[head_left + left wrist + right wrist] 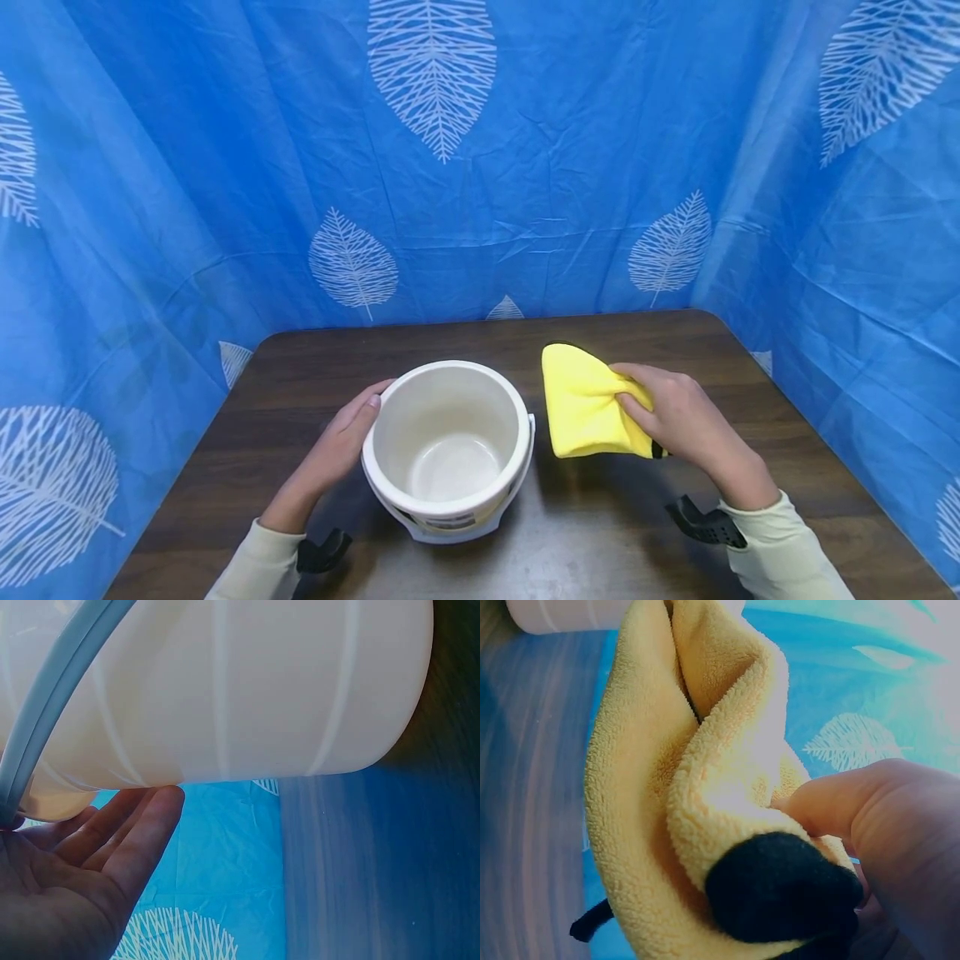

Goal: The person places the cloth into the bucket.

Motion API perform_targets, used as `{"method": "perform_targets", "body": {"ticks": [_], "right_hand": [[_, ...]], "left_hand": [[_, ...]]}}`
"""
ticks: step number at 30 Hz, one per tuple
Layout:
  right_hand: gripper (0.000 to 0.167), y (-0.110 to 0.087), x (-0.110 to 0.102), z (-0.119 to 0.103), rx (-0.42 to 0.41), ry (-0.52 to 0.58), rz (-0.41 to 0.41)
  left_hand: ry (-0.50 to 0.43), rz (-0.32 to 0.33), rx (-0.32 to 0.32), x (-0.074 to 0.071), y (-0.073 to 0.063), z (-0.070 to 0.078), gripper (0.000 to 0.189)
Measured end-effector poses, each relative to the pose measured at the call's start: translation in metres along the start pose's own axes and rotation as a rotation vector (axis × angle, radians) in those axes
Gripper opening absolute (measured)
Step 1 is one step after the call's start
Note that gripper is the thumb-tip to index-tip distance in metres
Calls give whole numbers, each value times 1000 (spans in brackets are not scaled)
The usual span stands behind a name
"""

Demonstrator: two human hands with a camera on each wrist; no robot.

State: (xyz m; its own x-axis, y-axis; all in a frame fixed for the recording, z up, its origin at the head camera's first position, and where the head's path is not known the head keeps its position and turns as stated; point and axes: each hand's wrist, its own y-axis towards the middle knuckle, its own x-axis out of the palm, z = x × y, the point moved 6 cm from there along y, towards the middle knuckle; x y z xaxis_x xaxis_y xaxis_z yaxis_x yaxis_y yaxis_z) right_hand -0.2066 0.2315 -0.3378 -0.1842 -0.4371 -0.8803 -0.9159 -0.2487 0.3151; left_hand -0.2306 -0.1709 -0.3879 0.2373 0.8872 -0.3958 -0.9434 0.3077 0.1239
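Note:
A white bucket (450, 504) stands on the table with its mouth up and nothing inside. My left hand (347, 429) holds it at the left side of the rim, the thumb lying at the lip. In the left wrist view the fingers (142, 840) reach under the lip against the ribbed wall, below the hanging handle (64, 690). To the right, my right hand (678, 412) pinches a soft yellow fleecy cloth item (581, 404), bunched between thumb and fingers above the table. Black patches (780, 885) and a thin black strip (591, 921) show on it.
The dark wooden table (315, 354) carries the bucket near its middle. Blue curtains (540, 183) with white leaf prints hang behind and at both sides of it. Black straps (324, 552) circle both wrists.

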Motion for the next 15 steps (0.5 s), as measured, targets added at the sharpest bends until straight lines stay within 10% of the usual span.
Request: {"method": "perform_targets", "body": {"ticks": [15], "right_hand": [[47, 6, -8, -5, -24, 8, 10]], "left_hand": [[2, -4, 3, -1, 0, -1, 48]]}}
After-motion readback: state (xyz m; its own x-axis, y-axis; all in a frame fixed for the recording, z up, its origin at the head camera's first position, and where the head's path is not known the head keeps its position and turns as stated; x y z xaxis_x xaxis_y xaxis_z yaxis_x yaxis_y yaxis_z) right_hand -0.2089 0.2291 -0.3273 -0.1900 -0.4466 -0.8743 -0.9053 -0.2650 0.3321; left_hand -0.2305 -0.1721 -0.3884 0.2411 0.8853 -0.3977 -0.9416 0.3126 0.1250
